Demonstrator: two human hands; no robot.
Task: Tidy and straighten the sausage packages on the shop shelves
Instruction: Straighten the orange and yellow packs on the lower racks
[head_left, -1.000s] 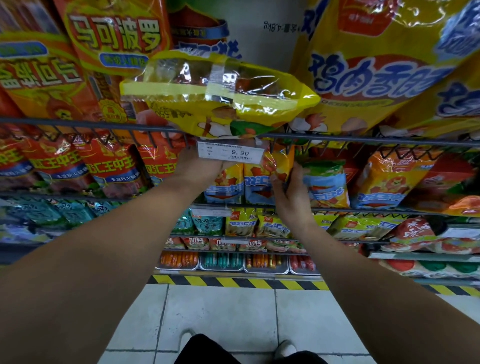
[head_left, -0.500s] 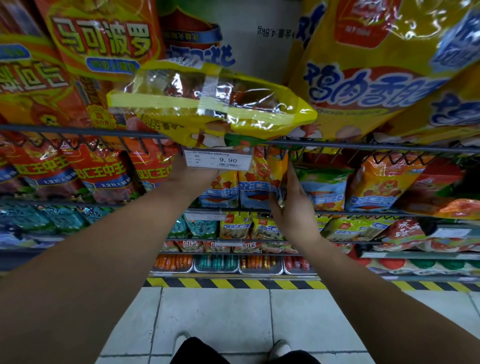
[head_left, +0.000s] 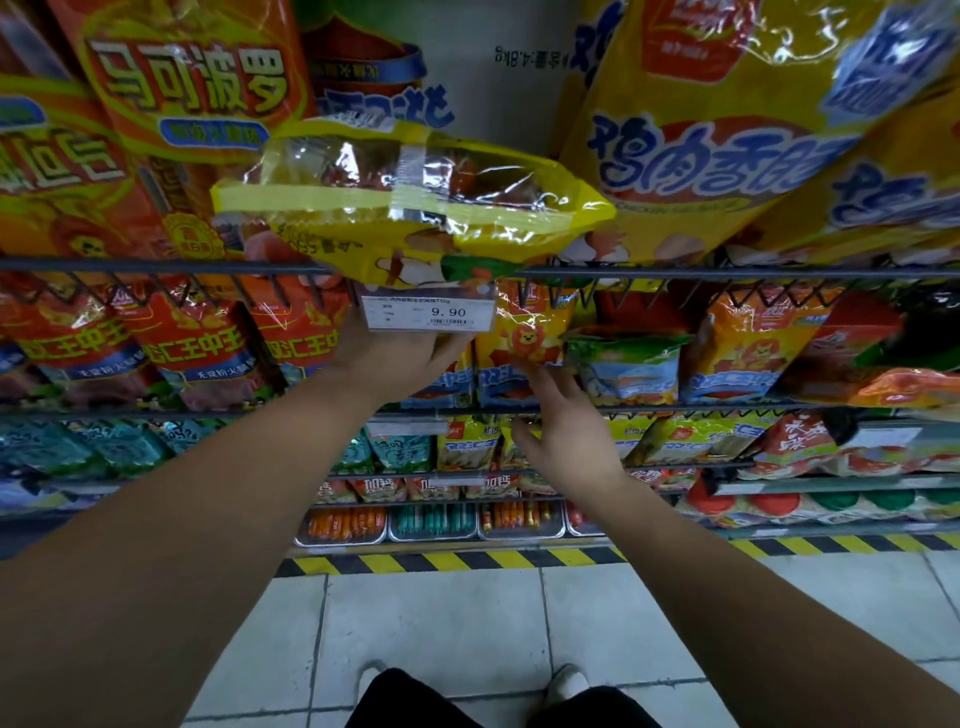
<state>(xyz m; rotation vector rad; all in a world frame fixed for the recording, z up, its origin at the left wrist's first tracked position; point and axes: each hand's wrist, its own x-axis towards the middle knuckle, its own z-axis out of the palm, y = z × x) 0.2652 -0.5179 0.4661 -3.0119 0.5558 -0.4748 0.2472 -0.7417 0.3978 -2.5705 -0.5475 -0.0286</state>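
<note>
View from a head-worn camera, looking at tiered shop shelves crowded with sausage packs. Both bare arms reach forward.

The left hand is raised beneath a yellow sausage package, which lies crosswise at the top shelf and juts forward over the wire rail. A price tag reading 9.90 hangs in front of the hand and hides its fingers, so it cannot be told whether they grasp the package or only prop it from below. Package and hand sit much as they did a second ago.

The change is on the right. A second ago the right hand was up against a small lion-print package on the second shelf, thumb and fingers on it. Now that hand has dropped lower and drawn back — its fingers are released, loosely spread and holding nothing, the tips just below the package's lower edge. Whether they still brush it is unclear.

The lion-print package stands upright in its row, close beside a green-topped pack. That one looks settled, so the step left, judging by the scene, is the yellow package — not yet upright among the large bags behind it, and likely to slide off the rail if the left hand lets go.
</note>
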